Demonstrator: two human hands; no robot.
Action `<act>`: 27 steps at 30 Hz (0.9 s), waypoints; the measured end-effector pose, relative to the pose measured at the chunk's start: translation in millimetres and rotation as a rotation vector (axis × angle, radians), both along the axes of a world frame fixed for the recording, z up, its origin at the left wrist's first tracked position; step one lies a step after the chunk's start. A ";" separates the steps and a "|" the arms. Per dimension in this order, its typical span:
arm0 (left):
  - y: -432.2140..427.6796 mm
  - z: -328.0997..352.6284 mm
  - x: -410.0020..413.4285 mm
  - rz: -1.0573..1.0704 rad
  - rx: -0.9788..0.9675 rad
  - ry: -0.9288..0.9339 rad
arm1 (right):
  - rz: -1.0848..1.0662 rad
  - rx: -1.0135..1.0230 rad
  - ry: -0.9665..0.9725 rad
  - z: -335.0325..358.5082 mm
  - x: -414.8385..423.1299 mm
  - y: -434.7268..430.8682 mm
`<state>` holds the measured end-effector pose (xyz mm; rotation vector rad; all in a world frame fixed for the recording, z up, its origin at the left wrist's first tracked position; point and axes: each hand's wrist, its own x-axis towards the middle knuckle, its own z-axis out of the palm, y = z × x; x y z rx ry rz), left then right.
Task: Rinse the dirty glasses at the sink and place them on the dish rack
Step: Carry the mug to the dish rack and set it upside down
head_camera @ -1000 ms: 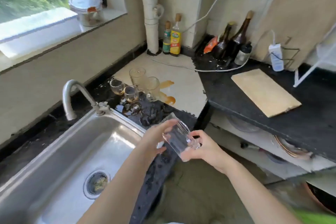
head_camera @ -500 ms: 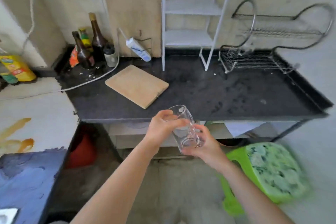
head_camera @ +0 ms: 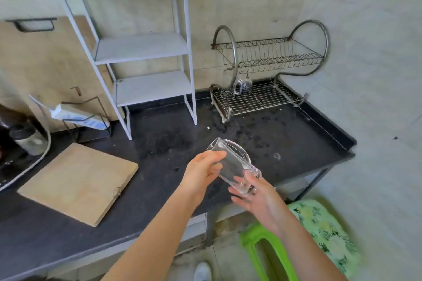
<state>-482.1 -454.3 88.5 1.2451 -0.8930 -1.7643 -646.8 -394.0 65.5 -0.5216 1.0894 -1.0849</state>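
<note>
On the left, a wooden cutting board (head_camera: 77, 183) lies flat on the dark counter (head_camera: 159, 143). In the centre, my left hand (head_camera: 201, 171) grips the glass (head_camera: 233, 164) near its rim, fingers curled round it. The glass is tilted over the counter's front edge. My right hand (head_camera: 258, 198) supports its base on straight, spread fingers. The dish rack (head_camera: 258, 98) stands back right, well apart from the glass.

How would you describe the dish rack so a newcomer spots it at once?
Follow the black countertop to its far right end. There stands a two-tier steel wire dish rack with looping tube ends, a few glasses on its lower tier. Unlike the white shelf unit to its left, it is bare wire, not flat boards.
</note>
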 end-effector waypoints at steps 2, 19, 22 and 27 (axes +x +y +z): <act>-32.1 -5.8 -18.1 -0.018 0.025 0.052 | -0.106 0.053 -0.102 4.0 -7.1 -28.3; -258.0 -16.6 -146.5 -0.462 -0.215 -0.548 | -0.420 -0.048 0.246 25.4 -160.8 -266.6; -292.6 -34.2 -152.5 -0.377 -0.474 -1.049 | -0.431 -0.055 0.383 17.3 -174.7 -311.9; -330.5 -66.7 -151.6 -0.443 -0.365 -1.319 | -0.406 -0.130 0.578 1.3 -187.9 -377.4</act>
